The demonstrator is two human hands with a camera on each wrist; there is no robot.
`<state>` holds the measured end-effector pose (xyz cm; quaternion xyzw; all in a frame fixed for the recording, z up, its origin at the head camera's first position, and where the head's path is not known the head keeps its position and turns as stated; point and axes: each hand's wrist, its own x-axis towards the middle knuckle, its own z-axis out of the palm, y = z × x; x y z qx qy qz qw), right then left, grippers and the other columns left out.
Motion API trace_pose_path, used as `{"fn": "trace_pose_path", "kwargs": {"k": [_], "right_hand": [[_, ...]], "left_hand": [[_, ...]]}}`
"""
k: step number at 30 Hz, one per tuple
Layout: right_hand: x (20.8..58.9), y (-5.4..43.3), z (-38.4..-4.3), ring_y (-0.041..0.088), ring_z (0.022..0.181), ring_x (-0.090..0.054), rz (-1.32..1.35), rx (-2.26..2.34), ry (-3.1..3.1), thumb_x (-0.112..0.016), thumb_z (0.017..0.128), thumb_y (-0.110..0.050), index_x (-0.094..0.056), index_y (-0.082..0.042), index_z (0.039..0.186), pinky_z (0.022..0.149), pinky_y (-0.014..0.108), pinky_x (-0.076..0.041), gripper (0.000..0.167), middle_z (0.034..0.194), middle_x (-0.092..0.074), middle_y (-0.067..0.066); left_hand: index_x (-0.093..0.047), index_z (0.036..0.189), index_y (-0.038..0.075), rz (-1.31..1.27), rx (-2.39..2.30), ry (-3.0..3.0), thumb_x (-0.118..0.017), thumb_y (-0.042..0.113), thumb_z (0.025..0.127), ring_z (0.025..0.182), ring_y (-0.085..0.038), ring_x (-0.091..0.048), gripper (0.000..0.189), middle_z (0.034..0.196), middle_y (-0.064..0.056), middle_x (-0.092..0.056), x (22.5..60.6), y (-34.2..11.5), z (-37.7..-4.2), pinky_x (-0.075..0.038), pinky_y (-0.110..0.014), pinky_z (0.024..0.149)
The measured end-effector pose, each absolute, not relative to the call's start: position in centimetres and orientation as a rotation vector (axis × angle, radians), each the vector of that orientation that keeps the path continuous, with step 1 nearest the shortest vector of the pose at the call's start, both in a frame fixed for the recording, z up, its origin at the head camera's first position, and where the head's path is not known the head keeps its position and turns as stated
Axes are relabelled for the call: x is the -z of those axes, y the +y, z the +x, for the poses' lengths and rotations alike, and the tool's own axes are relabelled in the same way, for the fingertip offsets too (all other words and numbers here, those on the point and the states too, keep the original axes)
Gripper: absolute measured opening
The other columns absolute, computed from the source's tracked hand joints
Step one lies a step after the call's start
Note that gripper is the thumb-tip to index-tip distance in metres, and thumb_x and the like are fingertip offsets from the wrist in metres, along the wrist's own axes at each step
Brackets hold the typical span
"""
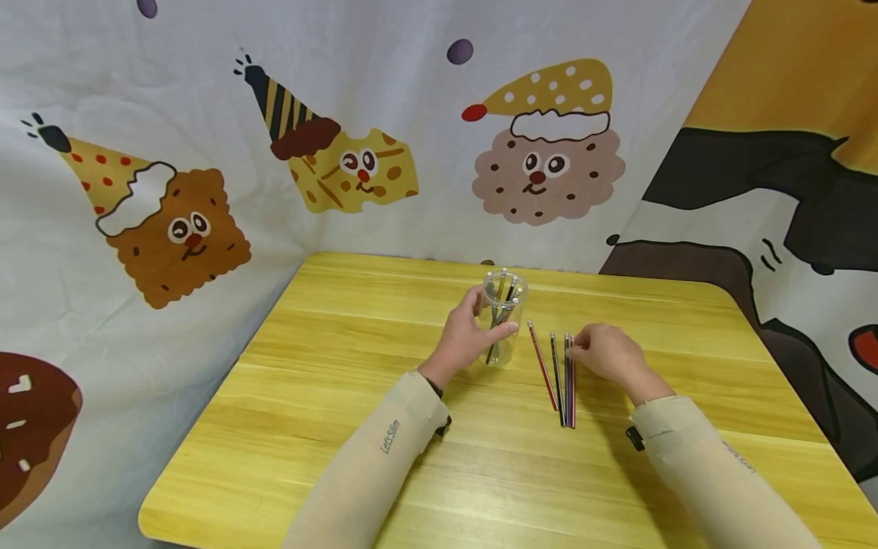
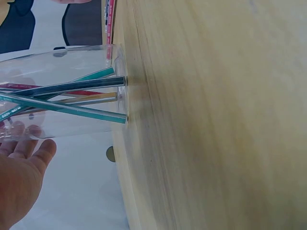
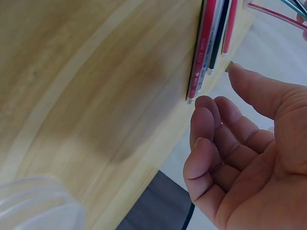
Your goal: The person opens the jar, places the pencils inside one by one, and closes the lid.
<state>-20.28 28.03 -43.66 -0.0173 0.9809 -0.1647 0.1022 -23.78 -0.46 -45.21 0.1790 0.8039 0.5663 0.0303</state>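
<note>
Slim red and dark pencils [image 1: 558,379] lie pointing toward the yellow wood-grain worktop's [image 1: 329,366] near edge, just left of the nearer, empty right hand [image 1: 609,352], while the left hand [image 1: 465,334] grips a clear cylindrical plastic cup [image 1: 506,353].

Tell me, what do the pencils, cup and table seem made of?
Pencils: probably wood under smooth paint, judging by their slim coloured shafts. Cup: clear plastic, perhaps glass; shiny, and its contents show through. Table: wood or wood-look laminate, with streaky grain and a soft sheen.
</note>
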Motion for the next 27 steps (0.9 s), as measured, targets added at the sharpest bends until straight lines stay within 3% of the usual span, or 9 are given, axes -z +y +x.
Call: {"fn": "trace_pose_path", "kwargs": {"k": [16, 27], "right_hand": [[44.35, 28.53, -20.56, 0.042, 0.112, -0.071, 0.027, 0.426, 2.842, -0.073, 0.102, -0.038, -0.07, 0.002, 0.131, 0.088, 0.058, -0.06, 0.05, 0.133, -0.071, 0.026], [44.65, 28.72, -20.65, 0.039, 0.11, -0.071, 0.019, 0.406, 2.854, -0.075, 0.1, -0.037, -0.072, -0.001, 0.127, 0.087, 0.059, -0.06, 0.045, 0.131, -0.072, 0.024]], "left_hand": [[-0.035, 0.166, 0.024, 0.548, -1.742, 2.482, -0.085, 0.046, 0.092, 0.151, -0.028, -0.05, 0.092, 0.162, -0.008, -0.052, 45.27, -0.39, -23.8, -0.046, -0.053, 0.123], [-0.034, 0.167, 0.024, 0.541, -1.745, 2.482, -0.085, 0.048, 0.092, 0.153, -0.028, -0.048, 0.093, 0.164, -0.008, -0.05, 45.31, -0.4, -23.8, -0.046, -0.052, 0.123]]}}
